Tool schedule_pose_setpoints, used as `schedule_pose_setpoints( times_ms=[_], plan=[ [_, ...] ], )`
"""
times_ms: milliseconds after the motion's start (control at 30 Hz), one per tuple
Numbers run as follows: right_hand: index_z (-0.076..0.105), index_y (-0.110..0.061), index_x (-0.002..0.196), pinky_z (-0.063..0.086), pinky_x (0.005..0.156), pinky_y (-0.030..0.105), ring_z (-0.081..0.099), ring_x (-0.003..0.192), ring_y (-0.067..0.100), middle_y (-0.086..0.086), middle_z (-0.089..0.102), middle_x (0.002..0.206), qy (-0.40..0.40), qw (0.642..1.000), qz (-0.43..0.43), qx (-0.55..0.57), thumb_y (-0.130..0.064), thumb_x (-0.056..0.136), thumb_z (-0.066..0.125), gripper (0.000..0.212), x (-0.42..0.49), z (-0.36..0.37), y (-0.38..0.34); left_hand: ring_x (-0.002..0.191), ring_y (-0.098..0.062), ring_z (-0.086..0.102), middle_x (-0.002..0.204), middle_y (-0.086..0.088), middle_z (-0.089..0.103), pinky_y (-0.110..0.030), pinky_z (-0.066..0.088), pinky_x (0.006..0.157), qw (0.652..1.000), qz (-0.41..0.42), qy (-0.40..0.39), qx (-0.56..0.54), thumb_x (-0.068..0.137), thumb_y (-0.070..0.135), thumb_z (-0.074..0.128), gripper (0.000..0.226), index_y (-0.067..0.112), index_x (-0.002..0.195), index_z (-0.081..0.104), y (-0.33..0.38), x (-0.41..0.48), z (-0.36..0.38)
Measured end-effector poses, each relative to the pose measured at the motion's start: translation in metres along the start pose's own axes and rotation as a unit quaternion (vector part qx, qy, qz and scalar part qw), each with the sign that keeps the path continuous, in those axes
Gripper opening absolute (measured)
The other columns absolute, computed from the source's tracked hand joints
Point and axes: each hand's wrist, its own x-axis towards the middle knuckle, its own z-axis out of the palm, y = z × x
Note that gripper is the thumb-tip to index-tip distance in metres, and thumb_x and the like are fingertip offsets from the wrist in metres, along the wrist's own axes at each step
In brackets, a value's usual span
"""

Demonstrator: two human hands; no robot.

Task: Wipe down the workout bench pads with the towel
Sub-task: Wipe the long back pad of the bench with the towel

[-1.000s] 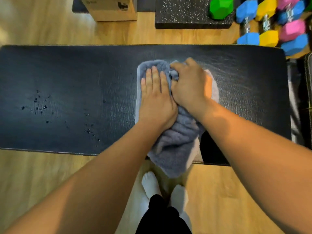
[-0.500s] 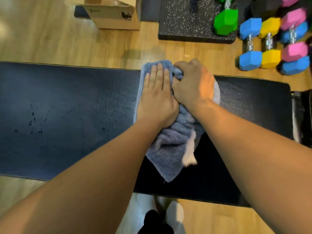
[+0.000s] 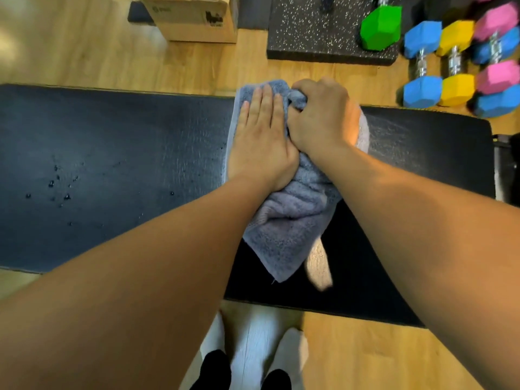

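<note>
A long black bench pad (image 3: 118, 164) runs across the view. A grey-blue towel (image 3: 289, 229) lies bunched on it, its top at the pad's far edge and its tail trailing toward me. My left hand (image 3: 261, 139) presses flat on the towel, fingers straight and together. My right hand (image 3: 323, 116) sits beside it, fist closed around a bunch of the towel. Small water droplets (image 3: 60, 187) dot the left part of the pad.
Beyond the bench on the wooden floor stand a cardboard box (image 3: 194, 18), a speckled black mat (image 3: 323, 32) with a green dumbbell (image 3: 381, 28), and blue, yellow and pink dumbbells (image 3: 455, 63) at the right. My socked feet (image 3: 253, 350) are below the pad's near edge.
Both hands have pushed the towel away from me, from the pad's middle to its far edge. The towel's tail has slid fully onto the pad.
</note>
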Motion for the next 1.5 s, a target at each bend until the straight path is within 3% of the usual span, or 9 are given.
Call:
schedule_pose_setpoints(
  times_ms=[233, 433, 567, 767, 933, 1033, 1267, 1400, 1500],
  plan=[
    [0.056, -0.025, 0.082, 0.035, 0.064, 0.032, 0.054, 0.081, 0.023, 0.007, 0.06, 0.093, 0.001, 1.0, -0.006, -0.003, -0.03, 0.082, 0.045, 0.012, -0.018, 0.002, -0.001, 0.15, -0.029, 0.001, 0.161, -0.02, 0.005, -0.041, 0.003, 0.122, 1.0, -0.002, 0.015, 0.003, 0.097, 0.031, 0.019, 0.065, -0.001, 0.152, 0.007, 0.0, -0.016, 0.009],
    [0.067, -0.029, 0.107, 0.044, 0.061, 0.035, 0.061, 0.075, 0.034, 0.008, 0.062, 0.089, -0.04, 0.998, -0.048, -0.021, -0.036, 0.079, 0.054, 0.031, -0.163, -0.026, 0.0, 0.149, -0.034, 0.01, 0.158, -0.025, 0.014, -0.045, 0.012, 0.121, 0.996, -0.021, 0.026, -0.085, 0.096, 0.024, 0.029, 0.062, -0.005, 0.15, 0.02, 0.022, -0.169, 0.027],
    [0.065, -0.031, 0.117, 0.048, 0.052, 0.031, 0.063, 0.071, 0.027, 0.002, 0.062, 0.091, -0.107, 0.989, -0.068, -0.072, -0.038, 0.069, 0.048, 0.051, -0.252, -0.036, 0.003, 0.145, -0.033, 0.024, 0.155, -0.021, 0.026, -0.046, 0.022, 0.117, 0.994, 0.017, 0.0, -0.105, 0.091, 0.022, 0.038, 0.061, -0.005, 0.146, 0.029, 0.015, -0.256, 0.032],
    [0.071, -0.027, 0.097, 0.047, 0.055, 0.033, 0.063, 0.068, 0.032, 0.005, 0.065, 0.088, -0.056, 0.991, -0.087, -0.079, -0.034, 0.073, 0.052, 0.032, -0.19, -0.025, -0.007, 0.143, -0.034, 0.028, 0.152, -0.023, 0.034, -0.042, 0.019, 0.12, 0.995, 0.019, 0.003, -0.094, 0.091, 0.022, 0.035, 0.061, -0.006, 0.145, 0.031, -0.007, -0.175, 0.021],
    [0.067, -0.02, 0.096, 0.043, 0.067, 0.039, 0.059, 0.083, 0.04, 0.014, 0.061, 0.095, -0.018, 0.997, -0.029, -0.076, -0.032, 0.087, 0.048, 0.024, -0.061, -0.001, -0.033, 0.149, -0.033, 0.001, 0.16, -0.022, 0.001, -0.042, -0.001, 0.121, 0.997, 0.042, -0.049, -0.05, 0.091, 0.033, 0.009, 0.071, -0.003, 0.152, 0.004, -0.047, -0.022, 0.001],
    [0.068, -0.018, 0.097, 0.038, 0.066, 0.034, 0.061, 0.094, 0.038, 0.014, 0.064, 0.102, -0.036, 0.992, -0.027, -0.12, -0.03, 0.085, 0.047, 0.027, -0.011, 0.009, -0.039, 0.149, -0.033, -0.003, 0.16, -0.022, -0.003, -0.041, -0.003, 0.121, 0.997, 0.036, -0.073, 0.001, 0.101, 0.033, 0.019, 0.064, -0.003, 0.151, 0.002, -0.051, 0.025, -0.011],
    [0.061, -0.026, 0.099, 0.032, 0.06, 0.035, 0.058, 0.079, 0.035, 0.011, 0.057, 0.093, -0.043, 0.989, -0.111, -0.093, -0.029, 0.084, 0.052, 0.018, -0.118, 0.001, -0.049, 0.148, -0.038, 0.002, 0.158, -0.028, 0.003, -0.047, 0.005, 0.121, 0.999, -0.001, -0.029, -0.024, 0.099, 0.023, 0.022, 0.062, -0.007, 0.15, 0.004, -0.046, -0.112, 0.006],
    [0.066, -0.029, 0.112, 0.039, 0.047, 0.026, 0.059, 0.065, 0.025, 0.004, 0.059, 0.085, -0.119, 0.978, -0.142, -0.094, -0.034, 0.068, 0.068, 0.044, -0.208, -0.006, -0.056, 0.146, -0.041, 0.018, 0.155, -0.03, 0.02, -0.051, 0.019, 0.118, 0.996, 0.041, -0.052, -0.056, 0.095, 0.021, 0.038, 0.063, -0.012, 0.146, 0.022, -0.063, -0.213, 0.006],
    [0.069, -0.027, 0.107, 0.038, 0.044, 0.025, 0.062, 0.067, 0.026, 0.003, 0.061, 0.087, -0.123, 0.977, -0.132, -0.113, -0.031, 0.063, 0.074, 0.045, -0.193, -0.004, -0.057, 0.142, -0.043, 0.027, 0.151, -0.031, 0.028, -0.05, 0.019, 0.119, 0.997, 0.044, -0.06, -0.033, 0.095, 0.023, 0.029, 0.06, -0.014, 0.143, 0.029, -0.071, -0.188, 0.006]
  ],
)
